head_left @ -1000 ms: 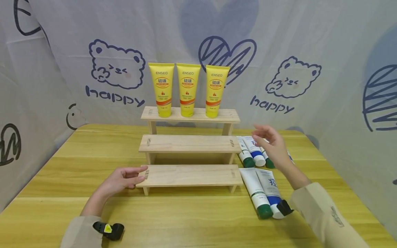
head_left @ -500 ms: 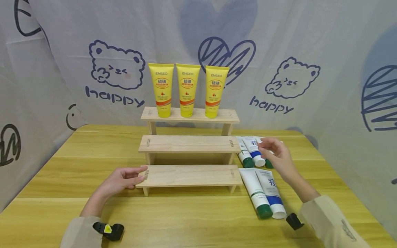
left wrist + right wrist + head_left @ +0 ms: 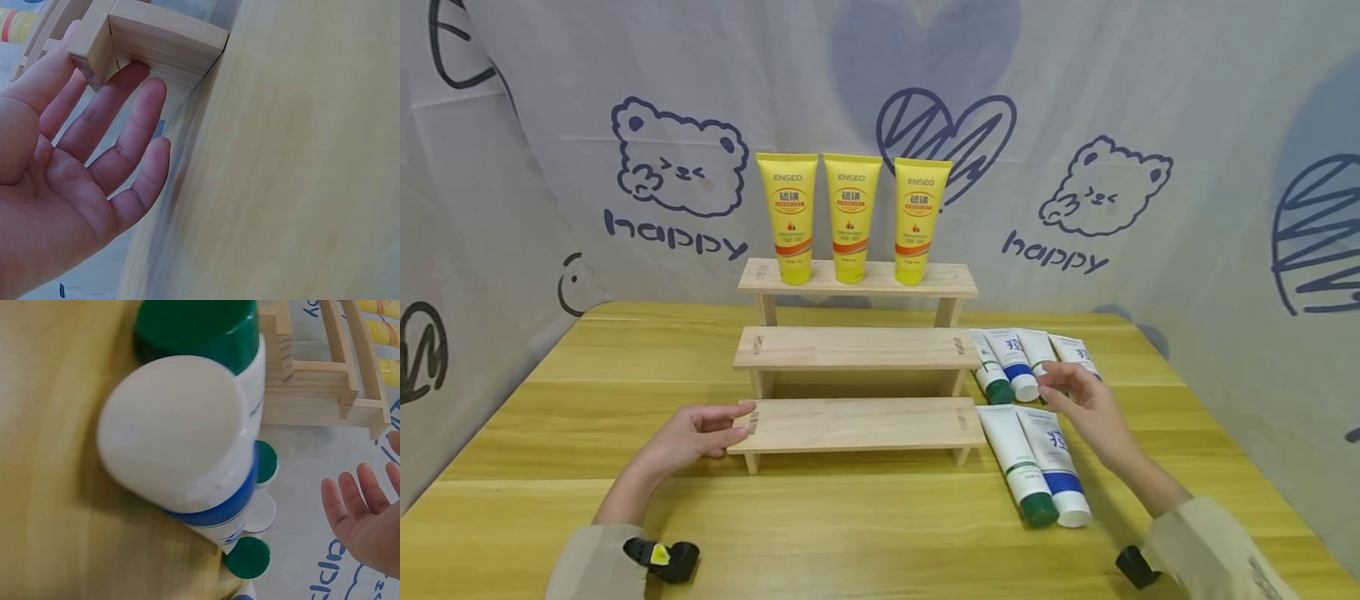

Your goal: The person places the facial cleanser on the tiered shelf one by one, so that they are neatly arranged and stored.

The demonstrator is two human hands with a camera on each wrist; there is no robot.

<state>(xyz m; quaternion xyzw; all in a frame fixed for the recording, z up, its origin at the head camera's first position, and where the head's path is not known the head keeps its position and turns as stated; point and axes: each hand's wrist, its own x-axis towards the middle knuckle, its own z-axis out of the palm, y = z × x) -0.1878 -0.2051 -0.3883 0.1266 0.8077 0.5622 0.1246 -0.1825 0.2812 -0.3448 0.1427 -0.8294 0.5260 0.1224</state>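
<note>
A three-tier wooden stand (image 3: pixel 857 422) stands mid-table. My left hand (image 3: pixel 681 439) holds the left end of its lowest step, thumb and fingers around the board; in the left wrist view fingertips (image 3: pixel 134 72) reach under it. My right hand (image 3: pixel 1090 412) hovers over the white tubes on the right, fingers loosely bent and nothing in them. Below it lie a green-capped tube (image 3: pixel 1018 467) and a blue-banded, white-capped tube (image 3: pixel 1054 454), side by side. Several more tubes (image 3: pixel 1007 354) lie behind in a row, partly covered by the hand.
Three yellow tubes (image 3: pixel 850 218) stand upright on their caps along the top step. A printed cloth (image 3: pixel 820 75) hangs behind and at both sides of the wood-grain table (image 3: pixel 820 533).
My right hand has moved down and toward me, from above the rear row of tubes to between the two groups. The left hand stays on the stand.
</note>
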